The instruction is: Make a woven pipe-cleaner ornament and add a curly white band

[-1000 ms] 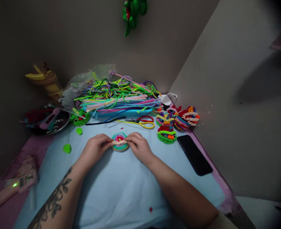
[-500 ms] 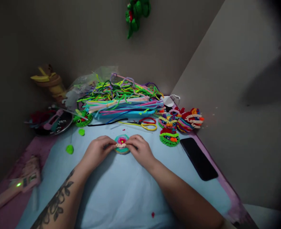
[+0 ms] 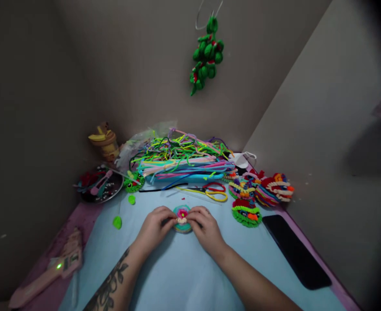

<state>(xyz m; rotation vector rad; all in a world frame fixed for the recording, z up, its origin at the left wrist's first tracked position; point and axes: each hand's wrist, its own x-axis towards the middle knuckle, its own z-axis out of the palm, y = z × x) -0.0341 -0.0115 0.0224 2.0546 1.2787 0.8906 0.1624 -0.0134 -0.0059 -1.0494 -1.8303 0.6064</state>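
A round disc [image 3: 183,229] of coiled pipe cleaner, teal at the edge with a pink and yellow middle, lies on the blue cloth. Across it runs a short, twisted cream pipe cleaner [image 3: 182,220]. My left hand [image 3: 157,225] pinches the cream piece at its left end, thumb against fingers. At the other end, my right hand [image 3: 206,225] has its fingertips closed on the same piece. The fingertips cover both ends and part of the disc's sides.
Behind the hands lie scissors [image 3: 215,194] and a blue tray [image 3: 190,177] heaped with pipe cleaners. Finished pipe-cleaner faces [image 3: 247,217] and a phone [image 3: 296,252] are at right. A pink glue gun [image 3: 61,268] and a metal bowl [image 3: 117,192] stand at left.
The view has tilted up, so the table things appear lower and farther right. Both hands stay at the disc, and the cream pipe cleaner between them looks more bunched into a curve.
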